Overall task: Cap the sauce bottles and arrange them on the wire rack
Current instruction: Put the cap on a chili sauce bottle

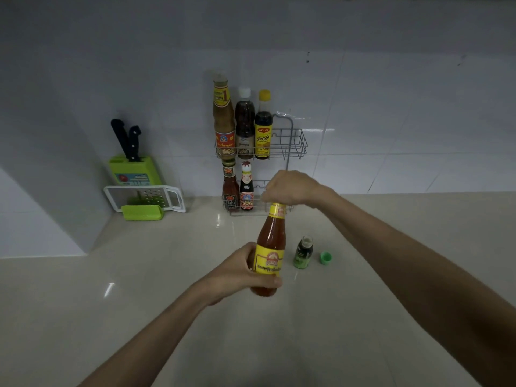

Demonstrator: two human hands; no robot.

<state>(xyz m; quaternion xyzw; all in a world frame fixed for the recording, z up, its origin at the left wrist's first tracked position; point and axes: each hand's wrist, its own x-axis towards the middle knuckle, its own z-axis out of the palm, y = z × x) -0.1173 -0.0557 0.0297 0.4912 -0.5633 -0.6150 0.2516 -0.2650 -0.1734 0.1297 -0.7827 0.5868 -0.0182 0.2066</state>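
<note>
My left hand (240,272) grips the lower body of an orange-red chilli sauce bottle (271,238) with a yellow label, held tilted above the counter. My right hand (287,188) is closed over the bottle's top, hiding its cap. A small green bottle (303,252) stands uncapped on the counter to the right, with its green cap (325,258) lying beside it. The wire rack (296,141) hangs on the tiled wall; its upper shelf holds three bottles (244,121), its lower shelf two (238,188).
A green knife block (134,169) with two black-handled knives stands at the back left, with a white grater (145,195) and a green holder (142,213) in front of it. The beige counter (139,275) spreads around my arms.
</note>
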